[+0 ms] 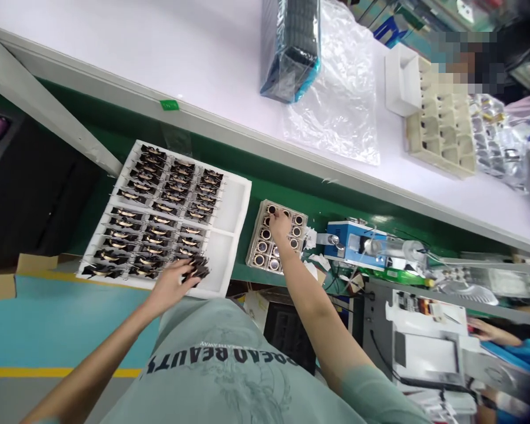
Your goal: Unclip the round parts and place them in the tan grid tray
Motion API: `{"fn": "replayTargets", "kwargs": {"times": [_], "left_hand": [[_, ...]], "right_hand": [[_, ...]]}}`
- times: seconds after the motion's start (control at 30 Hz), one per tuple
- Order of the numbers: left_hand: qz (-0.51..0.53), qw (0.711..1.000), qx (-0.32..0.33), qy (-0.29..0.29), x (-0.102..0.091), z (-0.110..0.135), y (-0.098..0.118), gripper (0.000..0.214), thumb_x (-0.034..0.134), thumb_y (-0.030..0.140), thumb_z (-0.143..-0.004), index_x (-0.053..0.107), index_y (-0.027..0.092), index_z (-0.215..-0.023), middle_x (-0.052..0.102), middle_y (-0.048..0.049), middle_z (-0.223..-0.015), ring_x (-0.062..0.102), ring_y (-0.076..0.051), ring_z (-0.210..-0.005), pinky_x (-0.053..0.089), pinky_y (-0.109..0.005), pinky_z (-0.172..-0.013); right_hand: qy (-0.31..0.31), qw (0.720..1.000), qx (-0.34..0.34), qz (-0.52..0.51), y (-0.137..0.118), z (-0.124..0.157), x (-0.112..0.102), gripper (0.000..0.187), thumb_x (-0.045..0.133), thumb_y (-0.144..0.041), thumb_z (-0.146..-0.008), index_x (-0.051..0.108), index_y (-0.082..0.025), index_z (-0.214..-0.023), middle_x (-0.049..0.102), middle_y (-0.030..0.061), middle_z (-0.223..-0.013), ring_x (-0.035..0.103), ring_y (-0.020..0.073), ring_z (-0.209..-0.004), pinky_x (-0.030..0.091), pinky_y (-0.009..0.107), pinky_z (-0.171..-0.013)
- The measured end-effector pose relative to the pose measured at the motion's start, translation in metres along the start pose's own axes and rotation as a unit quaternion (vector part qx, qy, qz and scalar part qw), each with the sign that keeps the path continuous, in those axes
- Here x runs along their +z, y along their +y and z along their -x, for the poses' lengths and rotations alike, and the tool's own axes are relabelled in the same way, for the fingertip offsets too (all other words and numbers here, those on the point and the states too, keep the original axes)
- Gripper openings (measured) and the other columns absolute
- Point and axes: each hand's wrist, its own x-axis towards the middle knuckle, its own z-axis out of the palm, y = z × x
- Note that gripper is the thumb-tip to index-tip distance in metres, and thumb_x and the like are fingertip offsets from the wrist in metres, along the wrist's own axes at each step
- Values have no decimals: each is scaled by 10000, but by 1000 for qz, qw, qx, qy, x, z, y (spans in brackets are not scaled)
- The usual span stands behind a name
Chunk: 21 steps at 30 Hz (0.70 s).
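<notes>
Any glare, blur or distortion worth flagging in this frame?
Head view: frame strongly tilted; white tabletop washed out; glare on the plastic bag; pixelated patch top right; left hand and right hand reasonably sharp.

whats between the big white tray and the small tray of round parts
Only a narrow strip of bare green belt, in the head view; the white tray and small tray lie apart.

White tray (236,203), green bench (291,188).
</notes>
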Motion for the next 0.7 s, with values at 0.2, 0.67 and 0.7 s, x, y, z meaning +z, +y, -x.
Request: {"fn": "replayTargets", "kwargs": {"times": [0.2,0.67,0.7], "left_hand": [[375,917,-120,-58,87,-65,64,449,795,564,-664,730,137,-788,723,-94,-807,636,-197,-794,491,-298,-794],[224,949,-119,-190,223,-93,150,537,896,365,-477,651,237,-937,734,-61,-992,652,-330,-1121,523,-423,-957],[196,954,-115,-198,231,-94,152,496,882,340,-486,647,253,-914,729,-54,-953,655,-346,-1121,532,-444,-950]], "right_hand": [[-60,984,-32,-164,15,92,-22,564,197,-428,-1059,621,-98,-1231,710,155,-1144,656,177,-954,514,278,-837],[-140,870,56,-470,102,196,-92,232,424,-420,-1012,472,-201,-955,564,-53,-609,543,99,-472,414,185,-468],[-140,872,42,-467,110,200,-100,184,468,-354,-998,482,-195,-907,558,-57,-608,533,88,-470,419,175,-473]]}}
